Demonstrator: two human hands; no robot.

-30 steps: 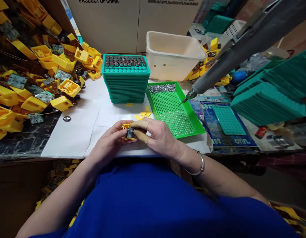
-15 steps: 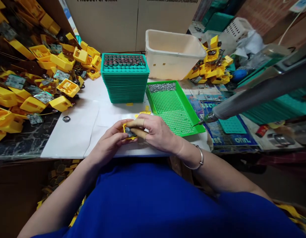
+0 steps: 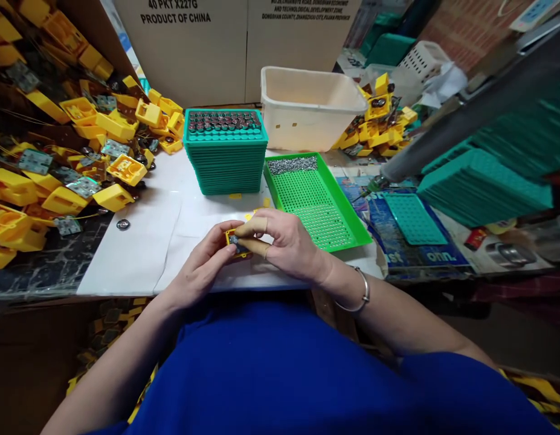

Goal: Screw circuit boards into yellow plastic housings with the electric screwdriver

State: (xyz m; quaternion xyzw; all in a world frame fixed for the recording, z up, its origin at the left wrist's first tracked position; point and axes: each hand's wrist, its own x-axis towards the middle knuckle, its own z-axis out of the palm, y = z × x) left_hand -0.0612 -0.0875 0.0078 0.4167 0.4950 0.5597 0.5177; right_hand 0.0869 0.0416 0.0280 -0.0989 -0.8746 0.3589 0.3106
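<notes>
See hanging screwdriver (image 3: pixel 443 130) swung right, clear of green tray (image 3: pixel 351 217), since a second ago. Holding small yellow case (image 3: pixel 231 237) over white paper (image 3: pixel 139 241) in left hand (image 3: pixel 205 263), touching it with narrowed fingers of right hand (image 3: pixel 291 244), unable to tell their grip. Beyond, can read “onn.” on blue sheet (image 3: pixel 411 257), “40 PKT X227G” and “PRODUCT OF CHINA” on carton (image 3: pixel 198 54) behind.

The yellow housing (image 3: pixel 229 239) is smooth plastic. The perforated tray (image 3: pixel 347 225) is glossy plastic, its small metal pieces (image 3: pixel 292 164) glittering. Matt, creased paper (image 3: pixel 130 257) lies on the shiny bench (image 3: pixel 32 277). The carton (image 3: pixel 184 57) is dull cardboard, the bangle (image 3: pixel 365 286) polished metal, the shirt (image 3: pixel 270 365) soft, matt cloth.
</notes>
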